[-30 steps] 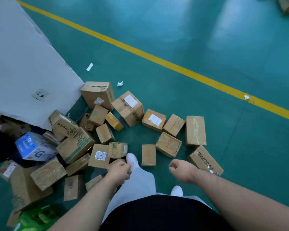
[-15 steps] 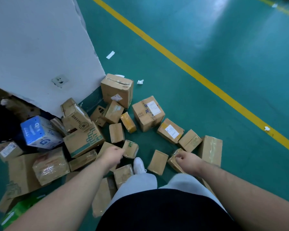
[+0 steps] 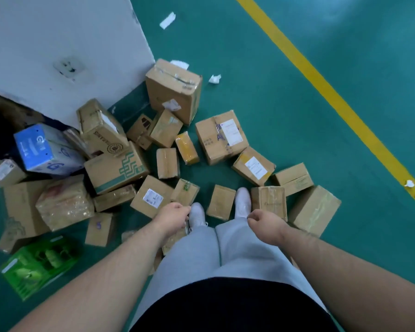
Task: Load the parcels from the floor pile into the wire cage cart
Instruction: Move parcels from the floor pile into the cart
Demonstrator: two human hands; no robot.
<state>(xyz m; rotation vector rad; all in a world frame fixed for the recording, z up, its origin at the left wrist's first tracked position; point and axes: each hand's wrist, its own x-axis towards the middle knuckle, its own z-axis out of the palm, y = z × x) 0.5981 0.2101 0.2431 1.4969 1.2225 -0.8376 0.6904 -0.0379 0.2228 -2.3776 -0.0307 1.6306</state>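
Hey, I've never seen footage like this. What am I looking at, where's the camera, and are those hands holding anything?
There is no machine here. A person wears one wide-angle camera on the head, and it looks down past their own arms. The left hand and right hand hang with fingers loosely curled and hold nothing. Below them, white shoes stand on the green painted floor, with a small plain brown cardboard box between the feet. Around them lies a loose pile of taped brown cardboard parcels. On the left are a blue and white printed box and a green plastic-wrapped pack. A white wall stands behind the pile, and a yellow floor line runs on the right. No wire cage cart is in view.
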